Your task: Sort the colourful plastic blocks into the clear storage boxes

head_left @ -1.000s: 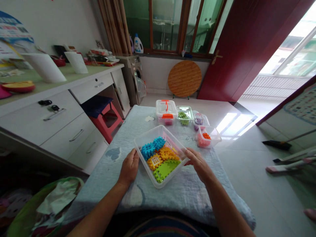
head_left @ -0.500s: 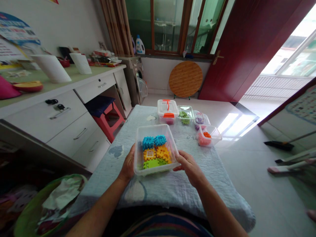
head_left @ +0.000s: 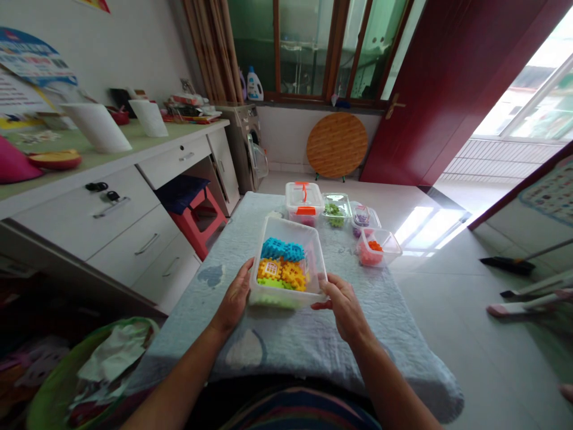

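Observation:
A clear plastic box (head_left: 317, 263) is held between my two hands above the cloth-covered table (head_left: 358, 334), its far side tilted up. Inside it lie blue building blocks (head_left: 283, 249), yellow building blocks (head_left: 293, 276) and light green building blocks (head_left: 274, 284). My left hand (head_left: 237, 295) grips the box's left side, the fingers partly hidden behind it. At the near right corner, my right hand (head_left: 342, 301) pinches the rim and wall, thumb on top.
Beyond the box stand a lidded box with orange clips (head_left: 304, 200), a tub of green pieces (head_left: 336, 210), a tub of purple pieces (head_left: 364, 220) and one of orange pieces (head_left: 379, 246). At left are a pink stool (head_left: 192, 209) and a green basket (head_left: 58, 382).
The box has tipped, its far side rising and its near edge moving slightly up and right in view. The blocks inside have shifted closer together. Both hands keep their hold.

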Demonstrator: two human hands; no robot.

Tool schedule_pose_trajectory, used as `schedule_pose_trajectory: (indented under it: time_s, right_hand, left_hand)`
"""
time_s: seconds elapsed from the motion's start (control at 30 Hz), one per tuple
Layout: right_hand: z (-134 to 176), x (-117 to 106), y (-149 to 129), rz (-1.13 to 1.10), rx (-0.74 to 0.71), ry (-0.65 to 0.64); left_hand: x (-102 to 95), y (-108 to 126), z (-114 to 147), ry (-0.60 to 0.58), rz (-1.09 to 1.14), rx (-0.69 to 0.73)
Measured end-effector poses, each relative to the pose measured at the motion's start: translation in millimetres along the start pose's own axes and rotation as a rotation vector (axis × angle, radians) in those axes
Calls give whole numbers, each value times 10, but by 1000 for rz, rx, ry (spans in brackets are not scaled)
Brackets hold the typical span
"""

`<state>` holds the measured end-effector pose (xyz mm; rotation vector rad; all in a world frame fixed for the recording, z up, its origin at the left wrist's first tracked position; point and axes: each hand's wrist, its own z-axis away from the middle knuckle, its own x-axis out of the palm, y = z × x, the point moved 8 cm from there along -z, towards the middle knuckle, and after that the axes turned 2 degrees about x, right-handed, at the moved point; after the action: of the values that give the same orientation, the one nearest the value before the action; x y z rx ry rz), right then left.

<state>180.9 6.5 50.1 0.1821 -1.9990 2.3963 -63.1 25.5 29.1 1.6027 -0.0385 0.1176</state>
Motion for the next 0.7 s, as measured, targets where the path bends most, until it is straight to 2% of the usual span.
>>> schedule_pose_trajectory:
  time_s: [0.17,0.33,0.4,0.5,0.6,0.7]
  right_hand:
    - [4,104,17,-58,3,12]
    - [-5,218,52,-66,-14,23]
    - [-4,269,55,-43,-19,11]
    - [4,354,39,7,-36,-22]
    - [9,411,27,47,-55,-31]
    - [2,433,18,71,-80,-29]
  left_hand:
    - [-99,36,124,45,-21,-45]
    - [-236,-50,432,205,230,-151]
    - [-206,-44,558,221,339,-184]
    - [-78,22,648,176,395,-219]
    - [37,89,600,172,390,-242]
    - [98,73,506,257,400,-320]
